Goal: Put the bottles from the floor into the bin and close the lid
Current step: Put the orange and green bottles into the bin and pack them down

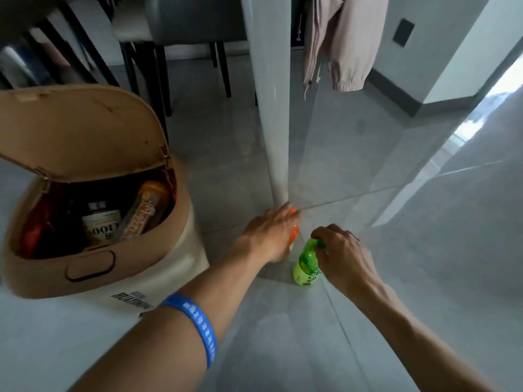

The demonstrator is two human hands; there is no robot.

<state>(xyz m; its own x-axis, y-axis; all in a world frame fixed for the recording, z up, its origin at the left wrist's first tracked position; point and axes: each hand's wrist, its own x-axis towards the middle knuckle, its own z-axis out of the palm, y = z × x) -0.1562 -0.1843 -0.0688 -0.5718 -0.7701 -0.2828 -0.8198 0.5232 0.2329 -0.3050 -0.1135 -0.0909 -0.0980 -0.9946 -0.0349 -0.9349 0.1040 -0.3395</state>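
A tan bin stands on the floor at the left, its lid swung up and open. Several bottles lie inside it. My left hand is wrapped over an orange bottle that stands on the floor by the table leg; most of that bottle is hidden under the hand. Just to its right stands a green bottle, upright on the tiles. My right hand pinches it by the cap and neck.
A white table leg rises right behind the orange bottle. Dark chair legs stand behind the bin. A pink garment hangs at the top right. Grey tiled floor stretches to the right, towards a wall corner.
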